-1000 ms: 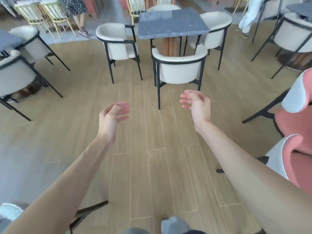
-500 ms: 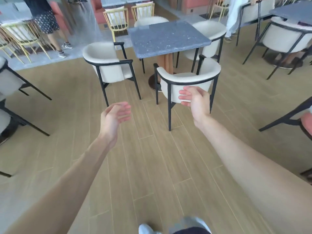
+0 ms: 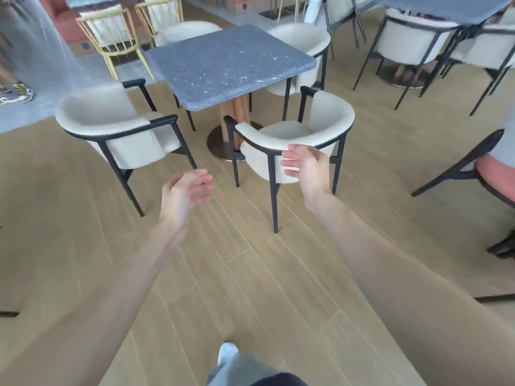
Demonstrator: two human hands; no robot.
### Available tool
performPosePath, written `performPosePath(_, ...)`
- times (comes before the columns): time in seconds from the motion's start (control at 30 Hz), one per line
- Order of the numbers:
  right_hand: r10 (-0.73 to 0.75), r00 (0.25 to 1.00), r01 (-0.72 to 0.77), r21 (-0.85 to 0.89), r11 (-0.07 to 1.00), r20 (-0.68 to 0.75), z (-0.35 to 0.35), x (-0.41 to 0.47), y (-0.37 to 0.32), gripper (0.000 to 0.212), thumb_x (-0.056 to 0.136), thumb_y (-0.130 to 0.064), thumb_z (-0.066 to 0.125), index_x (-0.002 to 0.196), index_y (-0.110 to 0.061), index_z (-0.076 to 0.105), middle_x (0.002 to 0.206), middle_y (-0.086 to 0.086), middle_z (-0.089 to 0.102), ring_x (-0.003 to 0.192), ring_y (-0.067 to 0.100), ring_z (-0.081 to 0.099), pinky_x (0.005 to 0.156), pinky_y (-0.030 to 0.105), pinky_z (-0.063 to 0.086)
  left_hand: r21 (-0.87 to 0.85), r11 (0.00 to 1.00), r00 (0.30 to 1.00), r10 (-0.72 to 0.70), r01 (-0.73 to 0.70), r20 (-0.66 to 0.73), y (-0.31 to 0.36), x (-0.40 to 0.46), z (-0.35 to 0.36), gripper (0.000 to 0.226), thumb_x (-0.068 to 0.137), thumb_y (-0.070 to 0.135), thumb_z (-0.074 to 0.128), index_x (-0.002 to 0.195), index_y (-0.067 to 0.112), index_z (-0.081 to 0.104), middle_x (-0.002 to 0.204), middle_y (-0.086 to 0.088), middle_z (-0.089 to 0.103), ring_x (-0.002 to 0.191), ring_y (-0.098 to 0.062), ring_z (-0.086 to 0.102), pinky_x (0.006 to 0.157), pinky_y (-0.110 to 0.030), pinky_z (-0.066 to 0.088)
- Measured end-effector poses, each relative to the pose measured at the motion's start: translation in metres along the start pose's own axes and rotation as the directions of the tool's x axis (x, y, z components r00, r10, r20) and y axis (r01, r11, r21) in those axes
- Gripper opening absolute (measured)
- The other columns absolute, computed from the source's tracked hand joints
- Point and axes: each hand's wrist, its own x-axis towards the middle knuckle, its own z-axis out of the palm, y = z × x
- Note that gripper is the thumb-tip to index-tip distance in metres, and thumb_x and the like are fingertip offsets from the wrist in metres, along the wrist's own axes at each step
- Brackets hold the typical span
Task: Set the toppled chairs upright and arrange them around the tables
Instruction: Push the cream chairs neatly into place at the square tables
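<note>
Wooden plank floor [image 3: 250,274] underfoot, grey stone tabletop [image 3: 228,65] ahead on a round pedestal. Four cream chairs upright around it: nearest chair [image 3: 295,135] tucked at the near right corner, left chair [image 3: 117,126] angled away. Left hand [image 3: 186,193] raised over the floor, grip loosely curled, holding nothing. Right hand [image 3: 306,165] before the nearest chair's backrest, fingers relaxed, possibly touching the rim.
</note>
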Motion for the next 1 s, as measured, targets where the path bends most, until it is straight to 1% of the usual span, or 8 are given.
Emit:
performPosePath(0.17, 0.146, 0.979, -0.147, 0.006, 0.989, -0.141, 0.010, 0.037, 0.025, 0.031, 0.094, -0.016, 0.054, 0.119, 0.001, 0.062, 0.109, 0.016, 0.072, 0.092, 0.028, 0.069, 0.084, 0.038, 0.056, -0.024, 0.974, 0.973, -0.222, 0.224, 0.068, -0.022, 0.071, 0.023, 0.022, 0.094, 0.021, 0.059, 0.107, 0.007, 0.070, 0.113, -0.018, 0.073, 0.098, -0.030, 0.072, 0.080, -0.040, 0.060)
performPosePath(0.33, 0.157, 0.941, -0.168, -0.012, 0.986, -0.301, -0.006, 0.101, 0.019, 0.033, 0.091, -0.021, 0.054, 0.116, -0.003, 0.065, 0.103, 0.011, 0.075, 0.091, 0.024, 0.073, 0.081, 0.037, 0.062, 0.047, 0.953, 0.939, -0.304, 0.300, 0.159, -0.029, 0.145, 0.081, 0.017, 0.095, 0.025, 0.058, 0.101, 0.013, 0.069, 0.110, -0.014, 0.073, 0.096, -0.025, 0.072, 0.078, -0.041, 0.061)
performPosePath(0.53, 0.185, 0.906, -0.214, -0.034, 0.976, -0.381, -0.025, 0.203, 0.029, 0.034, 0.090, -0.024, 0.056, 0.117, -0.004, 0.066, 0.097, 0.007, 0.074, 0.086, 0.022, 0.073, 0.079, 0.038, 0.062, 0.069, 0.918, 0.889, -0.396, 0.391, 0.228, -0.061, 0.238, 0.160, 0.034, 0.094, 0.029, 0.062, 0.121, 0.008, 0.064, 0.111, -0.009, 0.073, 0.099, -0.022, 0.071, 0.075, -0.037, 0.060)
performPosePath(0.63, 0.200, 0.905, -0.249, -0.087, 0.965, -0.375, -0.030, 0.271, 0.025, 0.033, 0.092, -0.024, 0.056, 0.117, -0.004, 0.065, 0.102, 0.009, 0.073, 0.091, 0.025, 0.072, 0.085, 0.042, 0.061, 0.030, 0.901, 0.881, -0.430, 0.433, 0.196, -0.071, 0.298, 0.203, 0.035, 0.094, 0.032, 0.063, 0.121, 0.010, 0.063, 0.112, -0.009, 0.071, 0.103, -0.023, 0.070, 0.081, -0.039, 0.061)
performPosePath(0.73, 0.226, 0.901, -0.293, -0.136, 0.946, -0.372, -0.035, 0.340, 0.014, 0.026, 0.093, -0.024, 0.057, 0.109, -0.007, 0.066, 0.104, 0.009, 0.071, 0.091, 0.024, 0.072, 0.080, 0.039, 0.062, -0.003, 0.874, 0.868, -0.483, 0.487, 0.115, -0.073, 0.354, 0.246, 0.036, 0.092, 0.033, 0.065, 0.119, 0.010, 0.064, 0.115, -0.010, 0.069, 0.106, -0.025, 0.069, 0.087, -0.045, 0.060)
performPosePath(0.8, 0.237, 0.905, -0.309, -0.163, 0.937, -0.355, -0.038, 0.375, 0.005, 0.028, 0.094, -0.024, 0.058, 0.114, -0.006, 0.064, 0.105, 0.008, 0.069, 0.089, 0.023, 0.070, 0.078, 0.038, 0.062, -0.023, 0.856, 0.855, -0.513, 0.516, 0.073, -0.072, 0.377, 0.267, 0.037, 0.091, 0.034, 0.066, 0.118, 0.009, 0.065, 0.115, -0.009, 0.068, 0.105, -0.024, 0.068, 0.087, -0.047, 0.060)
performPosePath(0.9, 0.298, 0.893, -0.367, -0.162, 0.916, -0.338, -0.048, 0.423, -0.003, 0.028, 0.094, -0.025, 0.059, 0.113, -0.006, 0.065, 0.106, 0.008, 0.067, 0.095, 0.026, 0.070, 0.085, 0.044, 0.061, -0.023, 0.828, 0.828, -0.560, 0.560, 0.016, -0.076, 0.401, 0.290, 0.039, 0.090, 0.037, 0.068, 0.117, 0.009, 0.067, 0.113, -0.008, 0.069, 0.103, -0.022, 0.069, 0.083, -0.046, 0.062)
performPosePath(1.0, 0.355, 0.880, -0.423, -0.180, 0.888, -0.316, -0.061, 0.465, -0.007, 0.027, 0.093, -0.024, 0.060, 0.112, -0.005, 0.064, 0.102, 0.007, 0.066, 0.092, 0.025, 0.068, 0.076, 0.040, 0.062, -0.035, 0.808, 0.807, -0.589, 0.588, -0.039, -0.083, 0.418, 0.311, 0.039, 0.090, 0.037, 0.068, 0.118, 0.009, 0.067, 0.112, -0.008, 0.069, 0.103, -0.023, 0.069, 0.083, -0.046, 0.061)
